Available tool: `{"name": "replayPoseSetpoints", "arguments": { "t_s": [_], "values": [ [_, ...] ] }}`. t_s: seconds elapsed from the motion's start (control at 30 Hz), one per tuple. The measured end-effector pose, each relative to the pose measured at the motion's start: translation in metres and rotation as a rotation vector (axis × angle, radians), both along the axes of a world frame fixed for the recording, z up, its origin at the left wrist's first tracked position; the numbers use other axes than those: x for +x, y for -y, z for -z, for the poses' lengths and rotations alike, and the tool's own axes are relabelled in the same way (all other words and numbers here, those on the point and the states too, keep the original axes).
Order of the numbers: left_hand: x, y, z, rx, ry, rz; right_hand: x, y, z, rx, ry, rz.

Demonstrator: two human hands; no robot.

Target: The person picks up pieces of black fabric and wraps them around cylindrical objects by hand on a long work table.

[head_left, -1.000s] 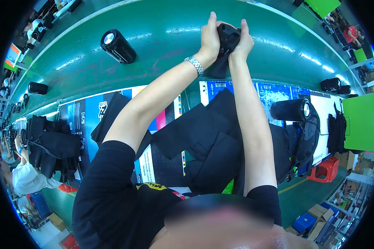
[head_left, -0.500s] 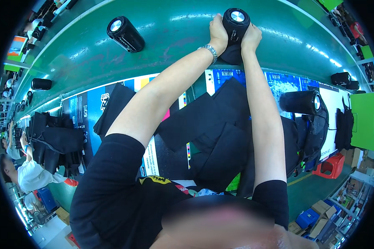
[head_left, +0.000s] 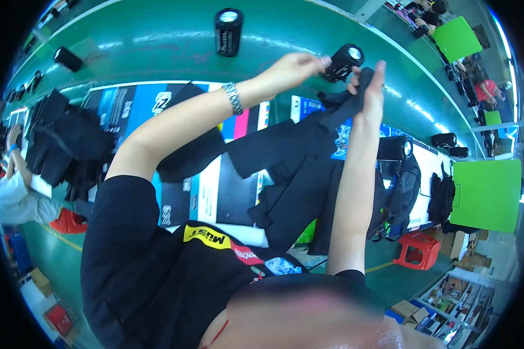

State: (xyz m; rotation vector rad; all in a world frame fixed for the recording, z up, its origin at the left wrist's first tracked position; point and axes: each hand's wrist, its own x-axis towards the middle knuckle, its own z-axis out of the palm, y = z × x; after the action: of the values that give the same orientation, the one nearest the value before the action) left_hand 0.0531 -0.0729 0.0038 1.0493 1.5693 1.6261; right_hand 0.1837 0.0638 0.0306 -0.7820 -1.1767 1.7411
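Observation:
My left hand (head_left: 297,71) is loosely curved, with its fingertips beside a black cylindrical speaker (head_left: 342,65) that has a silver disc on its end. Nothing shows in that hand. My right hand (head_left: 371,102) grips a black cloth piece (head_left: 355,104), its fingers wrapped partly around it, just in front of the speaker. Below my forearms, more black cloth pieces (head_left: 303,174) lie overlapping on the printed board covering the table. Where the gripped cloth ends among them I cannot tell.
On the green surface are another speaker (head_left: 229,36) and one farther left (head_left: 67,59). A speaker (head_left: 395,148) lies right of my right forearm, near a black mesh bag (head_left: 403,186). A green panel (head_left: 487,195) and red stool (head_left: 417,251) are at the right; a co-worker (head_left: 23,192) sits left.
Both hands have come off the speaker they were clasping, which stays on the green surface. My left hand has drawn leftward from it; my right now holds black cloth. The view has shifted.

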Motion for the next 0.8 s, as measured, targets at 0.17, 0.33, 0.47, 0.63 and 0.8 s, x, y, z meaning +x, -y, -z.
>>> {"name": "replayPoseSetpoints", "arguments": {
  "t_s": [0.17, 0.33, 0.47, 0.63, 0.8],
  "values": [
    [0.027, 0.093, 0.02, -0.048, 0.106, 0.063, -0.019, 0.101, 0.029, -0.09, -0.104, -0.393],
    [0.028, 0.166, 0.051, 0.087, 0.454, -0.151, -0.025, 0.157, 0.079, -0.389, -0.128, -0.63],
    [0.036, 0.192, 0.058, 0.049, 0.607, -0.138, -0.016, 0.183, 0.091, -0.446, -0.064, -0.686],
    [0.035, 0.199, 0.062, -0.218, 0.648, 0.033, -0.012, 0.182, 0.079, -0.31, -0.25, -0.703],
    [0.037, 0.194, 0.075, -0.034, 0.688, 0.044, -0.009, 0.188, 0.077, -0.181, -0.136, -0.686]
  ]
}}
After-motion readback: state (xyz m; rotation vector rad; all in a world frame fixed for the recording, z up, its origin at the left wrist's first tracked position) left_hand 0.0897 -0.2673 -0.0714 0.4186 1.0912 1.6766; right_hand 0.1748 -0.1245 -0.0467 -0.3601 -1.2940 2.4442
